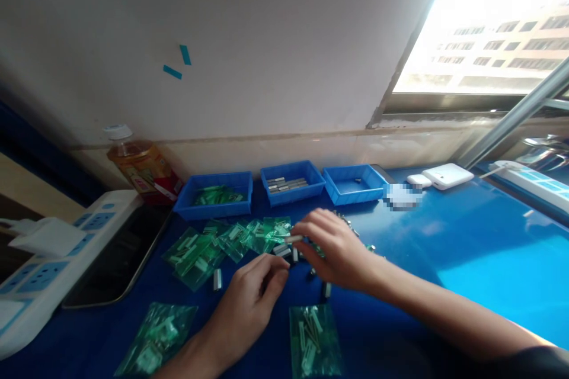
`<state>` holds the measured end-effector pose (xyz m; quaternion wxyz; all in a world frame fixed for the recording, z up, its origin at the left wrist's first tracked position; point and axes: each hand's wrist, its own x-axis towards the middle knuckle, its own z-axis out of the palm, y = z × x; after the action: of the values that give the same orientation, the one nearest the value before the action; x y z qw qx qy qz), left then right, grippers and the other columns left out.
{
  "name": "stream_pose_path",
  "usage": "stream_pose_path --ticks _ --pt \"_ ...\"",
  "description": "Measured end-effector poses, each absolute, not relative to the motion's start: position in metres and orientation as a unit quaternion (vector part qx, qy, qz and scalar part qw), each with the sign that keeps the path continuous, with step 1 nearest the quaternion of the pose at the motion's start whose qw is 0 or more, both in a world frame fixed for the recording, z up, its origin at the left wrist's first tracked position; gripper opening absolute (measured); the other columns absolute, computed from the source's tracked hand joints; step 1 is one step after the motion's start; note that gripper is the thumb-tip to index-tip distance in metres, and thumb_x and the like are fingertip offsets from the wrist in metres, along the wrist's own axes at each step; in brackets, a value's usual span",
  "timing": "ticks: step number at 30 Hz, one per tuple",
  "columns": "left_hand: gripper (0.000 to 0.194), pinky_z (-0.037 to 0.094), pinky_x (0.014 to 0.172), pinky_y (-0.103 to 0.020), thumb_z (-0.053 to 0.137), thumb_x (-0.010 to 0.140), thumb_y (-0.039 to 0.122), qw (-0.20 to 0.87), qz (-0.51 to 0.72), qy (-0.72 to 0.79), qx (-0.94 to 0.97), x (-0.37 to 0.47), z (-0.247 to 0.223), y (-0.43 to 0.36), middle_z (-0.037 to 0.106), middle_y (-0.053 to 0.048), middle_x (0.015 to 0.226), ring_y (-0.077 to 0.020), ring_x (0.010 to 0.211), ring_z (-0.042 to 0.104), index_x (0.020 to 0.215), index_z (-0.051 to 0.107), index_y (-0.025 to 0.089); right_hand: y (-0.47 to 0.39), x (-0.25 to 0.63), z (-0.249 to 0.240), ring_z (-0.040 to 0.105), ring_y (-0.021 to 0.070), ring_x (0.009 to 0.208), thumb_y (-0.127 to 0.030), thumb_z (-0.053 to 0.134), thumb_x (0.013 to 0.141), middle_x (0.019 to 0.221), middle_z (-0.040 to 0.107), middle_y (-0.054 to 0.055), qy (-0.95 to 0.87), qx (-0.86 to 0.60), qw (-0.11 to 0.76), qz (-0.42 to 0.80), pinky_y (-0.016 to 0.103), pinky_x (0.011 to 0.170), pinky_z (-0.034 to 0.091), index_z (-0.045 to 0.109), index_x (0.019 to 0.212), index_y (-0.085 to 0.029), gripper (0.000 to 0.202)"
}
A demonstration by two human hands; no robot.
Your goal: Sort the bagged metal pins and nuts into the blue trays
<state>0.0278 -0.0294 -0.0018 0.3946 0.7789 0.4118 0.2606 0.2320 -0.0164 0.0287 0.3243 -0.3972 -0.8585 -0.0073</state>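
My right hand (333, 246) pinches a short pale rod (293, 239) between thumb and fingers, above loose metal pieces. Lower and to the left, my left hand (251, 293) is closed, thumb against the fingertips; what it holds, if anything, is too small to tell. Small metal spacers (281, 250) lie between the hands, and a single spacer (217, 279) stands left of my left hand. Behind it spreads a row of green plastic bags (195, 257) with small parts. Another green bag (315, 340) with screws and pale strips lies near the front, and one more bag (157, 334) lies beside my left forearm.
Three blue trays stand along the wall: one with green bags (214, 209), one with metal bars (293, 194), one with a tiny piece (354, 194). At left are a bottle (142, 166), a phone (118, 257) and a power strip (48, 275). White devices (448, 176) sit right.
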Motion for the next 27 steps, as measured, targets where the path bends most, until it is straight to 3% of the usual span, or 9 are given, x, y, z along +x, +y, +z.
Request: stream_pose_path --ticks 3,8,10,19,24,27 --pt "0.020 0.050 0.072 -0.026 0.046 0.095 0.032 0.380 0.236 0.402 0.799 0.028 -0.002 -0.033 0.064 -0.003 0.090 -0.0163 0.078 0.062 0.101 0.062 0.022 0.041 0.247 0.054 0.057 0.0172 0.082 -0.026 0.052 0.092 0.091 0.063 0.008 -0.821 -0.476 0.315 0.016 0.027 0.071 0.043 0.063 0.097 -0.016 0.016" --pt "0.017 0.050 0.081 -0.029 0.047 0.094 0.026 0.353 0.215 0.370 0.832 0.027 0.000 -0.035 0.064 -0.005 0.095 -0.0180 0.088 0.062 0.099 0.062 0.021 0.126 0.254 0.054 0.063 0.0206 0.085 -0.025 0.057 0.087 0.091 0.070 0.008 -0.797 -0.598 0.087 0.027 0.026 0.073 0.041 0.068 0.099 -0.017 0.018" --pt "0.017 0.050 0.081 -0.029 0.047 0.094 0.025 0.351 0.213 0.364 0.836 0.026 0.002 -0.035 0.064 -0.004 0.094 -0.0183 0.089 0.062 0.097 0.063 0.021 0.139 0.252 0.045 0.064 0.0236 0.090 -0.025 0.056 0.086 0.097 0.071 0.010 -0.780 -0.625 0.038 0.015 0.027 0.073 0.042 0.068 0.102 -0.017 0.022" --pt "0.017 0.052 0.083 -0.031 0.046 0.094 0.023 0.322 0.209 0.336 0.860 0.022 -0.001 -0.036 0.063 -0.005 0.094 -0.0187 0.090 0.061 0.096 0.062 0.021 0.145 0.248 0.039 0.065 0.0243 0.097 -0.016 0.052 0.082 0.107 0.072 0.007 -0.823 -0.567 -0.022 0.034 0.026 0.080 0.043 0.073 0.103 -0.021 0.031" --pt "0.031 0.049 0.094 -0.042 0.048 0.093 0.023 0.168 0.211 0.360 0.893 0.021 -0.011 -0.032 0.058 -0.011 0.121 -0.0265 0.111 0.054 0.124 0.055 0.020 0.145 0.250 0.043 0.065 0.0234 0.097 -0.016 0.046 0.087 0.108 0.072 0.008 -0.836 -0.545 -0.028 0.060 0.026 0.082 0.043 0.073 0.103 -0.018 0.032" --pt "0.042 0.049 0.092 -0.047 0.049 0.093 0.026 0.088 0.193 0.381 0.900 0.021 -0.015 -0.028 0.056 -0.012 0.127 -0.0300 0.115 0.051 0.135 0.047 0.019 0.134 0.252 0.045 0.062 0.0243 0.103 -0.018 0.045 0.090 0.112 0.069 0.011 -0.841 -0.539 0.025 0.042 0.029 0.088 0.042 0.070 0.108 -0.015 0.031"
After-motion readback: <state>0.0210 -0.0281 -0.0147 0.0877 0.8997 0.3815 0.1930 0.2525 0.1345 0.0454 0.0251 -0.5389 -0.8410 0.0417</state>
